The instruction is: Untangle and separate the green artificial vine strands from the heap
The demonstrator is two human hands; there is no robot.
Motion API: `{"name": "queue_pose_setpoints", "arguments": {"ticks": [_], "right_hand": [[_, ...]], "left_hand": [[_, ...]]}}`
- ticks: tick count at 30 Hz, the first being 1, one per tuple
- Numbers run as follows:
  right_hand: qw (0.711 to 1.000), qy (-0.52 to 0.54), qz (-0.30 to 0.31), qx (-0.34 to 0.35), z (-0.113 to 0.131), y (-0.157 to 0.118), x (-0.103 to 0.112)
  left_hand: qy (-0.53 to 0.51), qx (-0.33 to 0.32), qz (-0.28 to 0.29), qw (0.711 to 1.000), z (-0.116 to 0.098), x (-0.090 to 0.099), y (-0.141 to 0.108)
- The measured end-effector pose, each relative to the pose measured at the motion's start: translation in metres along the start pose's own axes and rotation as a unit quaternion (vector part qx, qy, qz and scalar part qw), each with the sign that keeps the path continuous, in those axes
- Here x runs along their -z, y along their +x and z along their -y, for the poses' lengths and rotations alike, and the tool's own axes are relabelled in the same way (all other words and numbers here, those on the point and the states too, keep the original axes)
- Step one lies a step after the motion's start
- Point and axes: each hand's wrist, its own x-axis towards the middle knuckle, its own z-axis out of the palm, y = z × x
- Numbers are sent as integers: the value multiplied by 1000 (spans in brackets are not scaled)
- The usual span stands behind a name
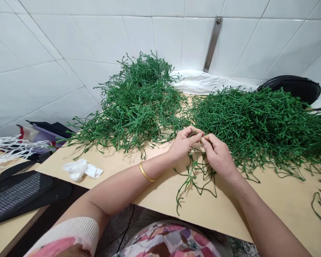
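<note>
The left hand (182,143) is drawn narrow, thumb and forefinger pinched together, and the right hand (218,155) meets it tip to tip in the same close pinch. Between them they hold the green cords (189,180), which hang below the fingers and trail onto the bare front of the table (224,210). A tiny shiny bit shows where the fingertips meet, but it is too small and too covered to say what it is.

The cords look thin, light and limp, with knots and short split ends along them; they should bend anywhere and hold little shape. They do not seem slippery or easily broken, though the knots would likely catch on neighbouring strands. The best hold is probably a fingertip pinch just beside a knot, where the bump keeps the cord from sliding through; a full-hand grab would gather too many at once.

Just beyond the hands, more of the same stuff is heaped: a left pile (139,103) reaching back near the wall and a wider right pile (251,121) beside the right hand. A crumpled tissue (81,169) lies left of the left forearm, and behind the right pile stands a black bag (291,87).
</note>
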Motion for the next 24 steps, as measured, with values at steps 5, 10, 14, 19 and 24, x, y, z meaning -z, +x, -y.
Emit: {"name": "queue_pose_setpoints", "arguments": {"ticks": [5, 10, 14, 19, 24], "right_hand": [[998, -47, 39, 29, -1, 1, -1], [990, 36, 99, 95, 4, -2, 5], [993, 7, -98, 62, -1, -2, 27], [917, -310, -253, -11, -31, 8, 43], [949, -209, -215, 102, -26, 6, 29]], "left_hand": [[-183, 109, -33, 976, 2, -5, 0], [-269, 220, -85, 934, -7, 4, 13], [-244, 185, -87, 948, -12, 10, 17], [-192, 161, -92, 964, -8, 9, 15], [-161, 134, -107, 972, -7, 8, 16]]}}
